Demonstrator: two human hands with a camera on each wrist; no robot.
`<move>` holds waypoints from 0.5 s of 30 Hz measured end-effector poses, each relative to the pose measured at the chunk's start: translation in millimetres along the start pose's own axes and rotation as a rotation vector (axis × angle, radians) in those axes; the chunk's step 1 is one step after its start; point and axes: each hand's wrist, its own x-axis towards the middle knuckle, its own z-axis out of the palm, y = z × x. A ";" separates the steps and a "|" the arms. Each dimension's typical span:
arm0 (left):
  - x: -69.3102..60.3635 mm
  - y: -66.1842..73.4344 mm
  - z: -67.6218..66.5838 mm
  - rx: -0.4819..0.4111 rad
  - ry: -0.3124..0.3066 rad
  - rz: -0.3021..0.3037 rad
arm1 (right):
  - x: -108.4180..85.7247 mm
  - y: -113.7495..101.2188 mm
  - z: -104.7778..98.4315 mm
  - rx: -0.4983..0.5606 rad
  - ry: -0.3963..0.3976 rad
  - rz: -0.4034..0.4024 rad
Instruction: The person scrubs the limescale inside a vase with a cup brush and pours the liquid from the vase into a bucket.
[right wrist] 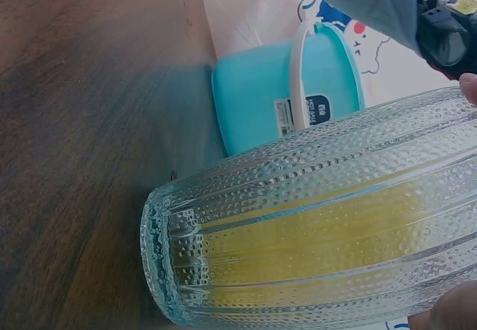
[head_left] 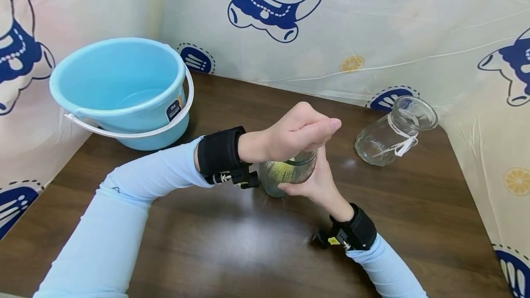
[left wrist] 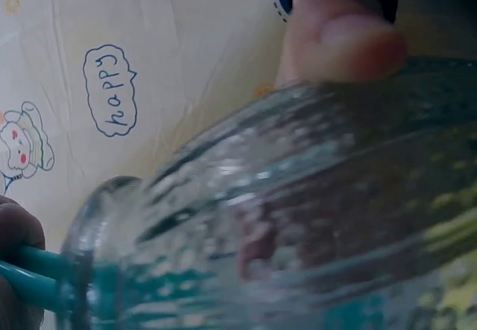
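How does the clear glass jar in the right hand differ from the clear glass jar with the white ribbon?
The textured clear glass jar is gripped by the right hand; the white-ribboned clear glass jar stands apart, untouched. Yellow material shows inside the held jar, none in the ribboned jar. Both are transparent glass.

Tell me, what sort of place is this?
Probably an indoor work corner, though I can't tell which room: a dark wood-look table, cartoon-print sheeting behind it, and a blue bucket on top.
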 end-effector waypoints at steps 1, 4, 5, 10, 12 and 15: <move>-1.1 -1.4 0.6 -0.005 -0.001 0.004 | 0.1 -0.9 -0.2 -0.006 0.000 0.003; -3.0 -3.1 2.6 -0.011 -0.006 0.019 | -0.1 -2.3 -0.7 -0.021 -0.002 0.010; -3.4 -2.7 3.5 -0.004 -0.011 0.016 | -0.3 -2.6 -0.7 -0.027 -0.005 0.008; -2.2 3.4 7.1 0.033 -0.035 0.004 | -1.4 -2.9 -1.0 -0.049 -0.009 -0.003; -1.2 7.0 6.6 0.026 -0.027 0.015 | -1.3 -2.2 -0.5 -0.038 -0.011 0.000; 0.0 9.6 2.3 -0.005 0.006 0.044 | -0.8 -1.9 0.3 -0.024 -0.003 0.001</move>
